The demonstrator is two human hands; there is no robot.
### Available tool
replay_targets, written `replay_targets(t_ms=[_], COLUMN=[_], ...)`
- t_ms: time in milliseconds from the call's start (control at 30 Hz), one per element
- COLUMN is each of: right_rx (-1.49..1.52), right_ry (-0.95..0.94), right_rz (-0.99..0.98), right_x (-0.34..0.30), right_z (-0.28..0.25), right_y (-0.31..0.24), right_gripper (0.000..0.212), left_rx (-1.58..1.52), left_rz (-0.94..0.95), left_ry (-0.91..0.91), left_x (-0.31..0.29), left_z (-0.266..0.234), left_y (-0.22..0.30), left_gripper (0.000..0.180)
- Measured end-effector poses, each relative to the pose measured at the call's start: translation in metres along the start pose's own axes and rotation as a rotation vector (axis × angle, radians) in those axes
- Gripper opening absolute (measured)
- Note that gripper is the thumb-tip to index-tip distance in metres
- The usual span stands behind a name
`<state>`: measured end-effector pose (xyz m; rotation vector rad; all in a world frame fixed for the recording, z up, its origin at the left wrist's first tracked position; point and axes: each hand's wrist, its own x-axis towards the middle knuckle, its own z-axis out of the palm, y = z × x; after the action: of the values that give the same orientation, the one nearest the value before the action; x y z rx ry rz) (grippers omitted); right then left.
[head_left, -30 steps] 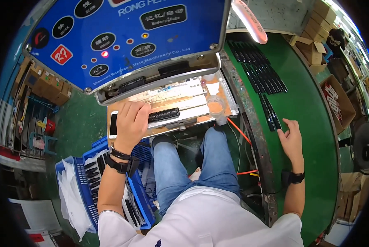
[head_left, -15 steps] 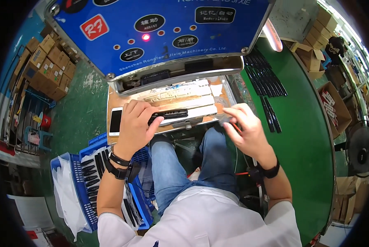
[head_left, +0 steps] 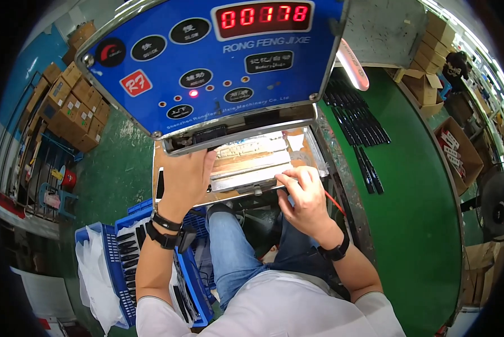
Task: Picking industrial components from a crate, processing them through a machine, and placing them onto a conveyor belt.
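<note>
My left hand [head_left: 185, 181] reaches up to the lower edge of the blue machine panel [head_left: 168, 67]. Its fingertips go out of sight there, so whether they hold anything is hidden. The thumb lies beside the left end of the pale metal fixture [head_left: 246, 163], with a small dark tip showing close to it. At the fixture's front right end is my right hand [head_left: 303, 199], thumb and forefinger drawn together. What they hold, if anything, is too small to make out. A phone [head_left: 160, 183] lies on the worktable, partly behind my left hand.
Rows of glossy black strips [head_left: 359, 121] lie on the green table [head_left: 415, 224] to the right. Blue crates [head_left: 107, 247] with black pieces and white wrapping stand at lower left. A red tube [head_left: 335, 201] runs beside my right hand. Cardboard boxes [head_left: 75, 112] are stacked far left.
My left hand has moved up to the panel edge, and the black slotted strip beside it no longer shows on the fixture. My right hand has moved left onto the fixture's end. The view has shifted.
</note>
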<state>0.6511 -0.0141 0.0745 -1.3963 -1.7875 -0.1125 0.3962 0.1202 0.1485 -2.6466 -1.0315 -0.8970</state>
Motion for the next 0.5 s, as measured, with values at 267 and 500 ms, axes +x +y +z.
replay_targets(t_ms=[267, 500], right_rx=[0.028, 0.028], right_ry=[0.033, 0.073], right_rz=[0.045, 0.064], right_x=[0.000, 0.000], right_z=[0.005, 0.014], right_y=[0.002, 0.002], right_gripper=[0.041, 0.042], left_rx=[0.086, 0.070], left_rz=[0.051, -0.042], left_ry=[-0.118, -0.154], left_x=[0.010, 0.006], left_z=[0.031, 0.052], left_y=[0.022, 0.063], left_gripper=[0.042, 0.060])
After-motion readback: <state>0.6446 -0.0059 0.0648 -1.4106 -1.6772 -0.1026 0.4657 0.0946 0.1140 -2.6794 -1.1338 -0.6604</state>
